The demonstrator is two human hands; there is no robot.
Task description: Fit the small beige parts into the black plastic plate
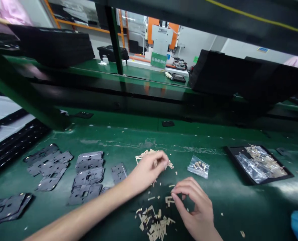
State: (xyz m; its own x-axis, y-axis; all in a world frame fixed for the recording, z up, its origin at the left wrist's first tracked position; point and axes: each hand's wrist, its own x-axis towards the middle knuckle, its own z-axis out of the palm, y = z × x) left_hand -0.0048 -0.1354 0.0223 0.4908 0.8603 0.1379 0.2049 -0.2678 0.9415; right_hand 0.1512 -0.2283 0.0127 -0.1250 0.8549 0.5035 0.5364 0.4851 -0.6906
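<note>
Both hands are bare: no gloves, rings or finger cots on either. The left hand (149, 170) runs back into a long forearm, uncovered all the way to the picture's lower edge, with no sleeve, watch or wrist strap on it. The right hand (195, 206) shows only as far as its wrist, also unsleeved and unadorned. The fingernails are short and plain.

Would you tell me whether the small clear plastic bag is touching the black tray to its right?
Apart. The head view shows bare green table between the small plastic bag and the black tray.
</note>
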